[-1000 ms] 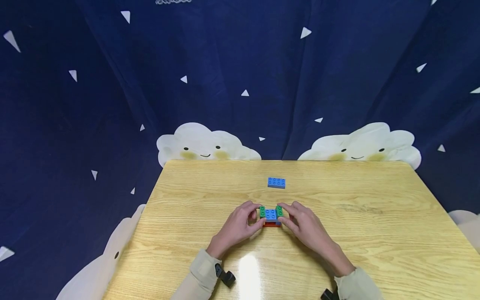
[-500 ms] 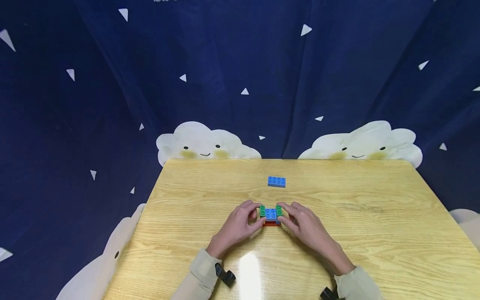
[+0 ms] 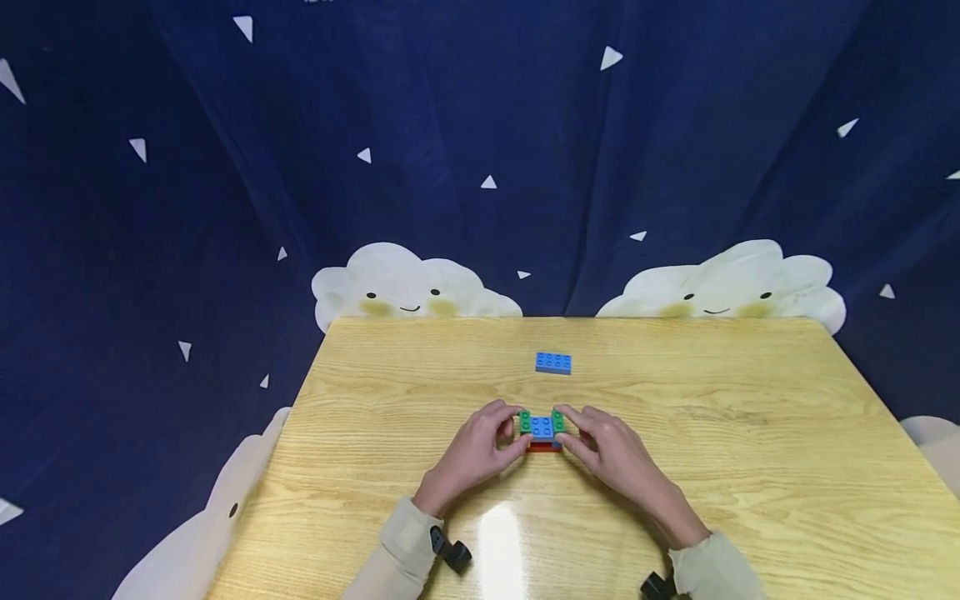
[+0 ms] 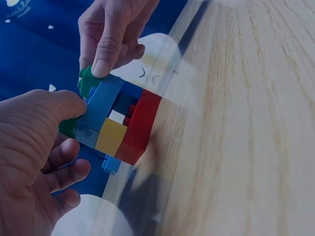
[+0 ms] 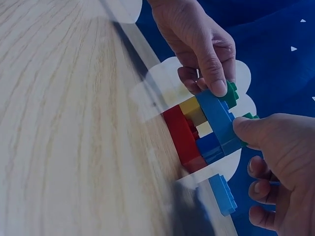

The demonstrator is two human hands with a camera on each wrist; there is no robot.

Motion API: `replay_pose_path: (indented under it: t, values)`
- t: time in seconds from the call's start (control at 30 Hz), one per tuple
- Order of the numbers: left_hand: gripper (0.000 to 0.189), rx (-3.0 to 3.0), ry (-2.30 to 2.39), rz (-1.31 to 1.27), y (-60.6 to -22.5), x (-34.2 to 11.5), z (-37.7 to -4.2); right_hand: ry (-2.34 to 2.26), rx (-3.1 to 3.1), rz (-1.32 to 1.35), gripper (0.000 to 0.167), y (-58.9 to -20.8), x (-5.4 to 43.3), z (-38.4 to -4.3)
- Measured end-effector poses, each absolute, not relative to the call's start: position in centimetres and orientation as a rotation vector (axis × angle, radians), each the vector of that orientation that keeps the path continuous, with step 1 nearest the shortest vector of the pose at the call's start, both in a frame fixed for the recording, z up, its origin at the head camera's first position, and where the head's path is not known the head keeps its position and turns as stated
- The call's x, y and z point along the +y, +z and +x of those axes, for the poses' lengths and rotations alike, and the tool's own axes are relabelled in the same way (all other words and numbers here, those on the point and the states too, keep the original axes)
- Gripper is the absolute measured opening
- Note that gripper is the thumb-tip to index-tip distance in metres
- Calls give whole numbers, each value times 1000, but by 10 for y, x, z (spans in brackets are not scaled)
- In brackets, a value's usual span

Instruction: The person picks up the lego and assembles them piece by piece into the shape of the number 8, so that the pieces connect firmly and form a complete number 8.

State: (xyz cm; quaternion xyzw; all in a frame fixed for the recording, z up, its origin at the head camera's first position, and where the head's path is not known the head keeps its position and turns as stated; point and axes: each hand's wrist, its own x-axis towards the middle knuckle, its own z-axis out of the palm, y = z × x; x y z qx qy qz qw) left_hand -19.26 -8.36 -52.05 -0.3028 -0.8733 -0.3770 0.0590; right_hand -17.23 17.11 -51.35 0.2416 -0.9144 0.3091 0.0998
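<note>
A small stack of toy building bricks stands on the table between both hands. Its base is a red brick (image 5: pixel 181 135), carrying a yellow brick (image 4: pixel 109 136) at the left and a dark blue brick (image 5: pixel 210 149) at the right, with a gap between. A lighter blue brick (image 3: pixel 541 427) bridges them. On its ends sit two green bricks. My left hand (image 3: pixel 478 443) pinches the left green brick (image 3: pixel 525 422) between thumb and forefinger; my right hand (image 3: pixel 613 446) pinches the right green brick (image 3: pixel 558 421) likewise. The fingertips partly cover both.
Behind the stack, a loose blue eight-stud brick (image 3: pixel 552 363) lies on the wooden table (image 3: pixel 360 400). A dark blue curtain (image 3: pixel 450 100) with white clouds hangs beyond the table's far edge. Black wrist devices (image 3: pixel 453 553) sit at the sleeves.
The hands and bricks keep their places. Only a very slight shift of the head view shows.
</note>
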Motion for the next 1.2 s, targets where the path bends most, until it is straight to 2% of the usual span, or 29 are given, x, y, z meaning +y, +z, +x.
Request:
replay_pose_path:
  t: [0.2, 0.43, 0.67, 1.0, 1.2]
  values:
    - [32, -2630, -1146, -927, -522, -84, -192, 932, -2669, 734, 47, -515, 172, -173]
    - [34, -2624, -1144, -930, -521, -83, -191, 1174, -2590, 766, 47, -530, 173, -177]
    - [36, -2663, -1149, -898, -516, -83, -188, 1248, -2625, 744, 39, -536, 172, -178]
    - [55, -2703, -1146, -890, -508, -85, -193, 1234, -2632, 758, 36, -534, 172, -177]
    - [54, -2704, -1149, -883, -502, -84, -198, 1235, -2631, 758, 36, -533, 174, -177]
